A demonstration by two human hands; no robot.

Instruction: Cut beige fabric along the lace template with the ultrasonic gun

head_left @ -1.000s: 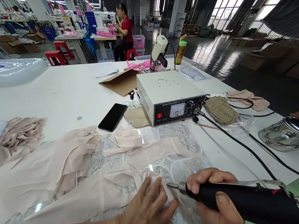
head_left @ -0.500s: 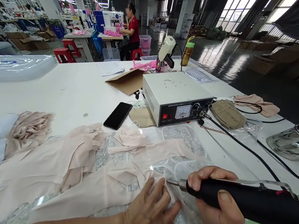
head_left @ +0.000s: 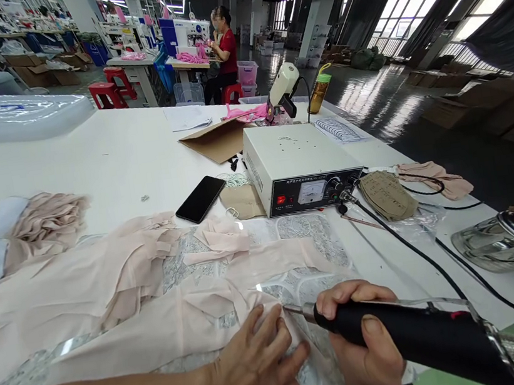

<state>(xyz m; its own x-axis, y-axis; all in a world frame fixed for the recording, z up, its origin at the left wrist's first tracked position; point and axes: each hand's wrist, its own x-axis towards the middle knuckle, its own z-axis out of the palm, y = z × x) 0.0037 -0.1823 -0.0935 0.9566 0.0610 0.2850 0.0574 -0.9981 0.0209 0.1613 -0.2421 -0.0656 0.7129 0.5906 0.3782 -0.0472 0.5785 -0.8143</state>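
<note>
- Cloth (head_left: 160, 322) under the left hand (head_left: 262, 356): pressing it down with the fingertips, palm facing downward, fingers spread and slightly bent.
- Curling the right hand (head_left: 360, 330) closed around the black tool (head_left: 418, 338), thumb lying along its near side.
- Pointing the metal tip (head_left: 294, 309) leftward, just beside the left fingertips; showing contact with the cloth too finely to tell.
- Having the cloth stretching leftward from the left fingers, wrinkled, over the patterned sheet (head_left: 327, 243).
- Facing the phone (head_left: 201, 200) beyond the left fingers, with the cloth pile (head_left: 55, 222) lying farther left.
- Facing the box (head_left: 301, 149) straight beyond the right fingers, its cable (head_left: 411, 251) running from the front panel down past their right side.
- Having the jar (head_left: 486, 244) lying on its side on the table (head_left: 123, 153), right of the right fingers and beyond them.
- Facing a seated person (head_left: 226, 48) far beyond both hands' fingers, beside the sewing machine (head_left: 191, 32).
</note>
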